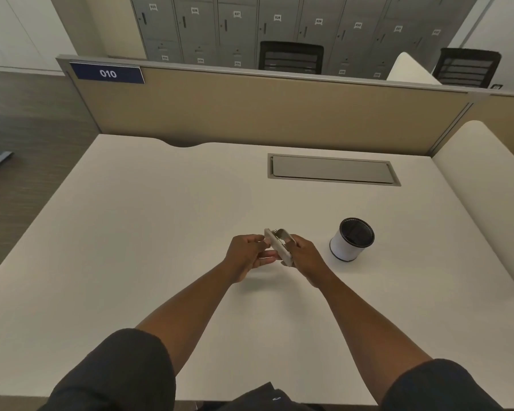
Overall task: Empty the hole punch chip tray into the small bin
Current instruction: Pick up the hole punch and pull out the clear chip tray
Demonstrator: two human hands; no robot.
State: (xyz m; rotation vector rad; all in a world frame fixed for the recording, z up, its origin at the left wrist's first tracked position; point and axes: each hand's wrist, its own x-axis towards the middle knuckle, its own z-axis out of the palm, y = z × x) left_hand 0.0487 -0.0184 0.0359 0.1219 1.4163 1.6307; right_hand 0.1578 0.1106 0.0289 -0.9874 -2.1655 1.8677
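Note:
A small grey metal hole punch (279, 245) is held tilted on its side just above the white desk (149, 226), its flat base turned toward my left. My right hand (304, 259) grips its right side around the lever. My left hand (247, 256) pinches the left edge of its base with fingertips. The small bin (351, 244), a white cylinder with a black rim and dark inside, stands upright on the desk to the right of my right hand, a short gap away. Whether the chip tray is attached or loosened cannot be made out.
A grey cable hatch (333, 169) is set into the desk at the back right. A tan partition (264, 114) bearing a blue "010" sign closes the far edge. A white side panel (487, 197) borders the desk on the right. Chairs and lockers stand beyond.

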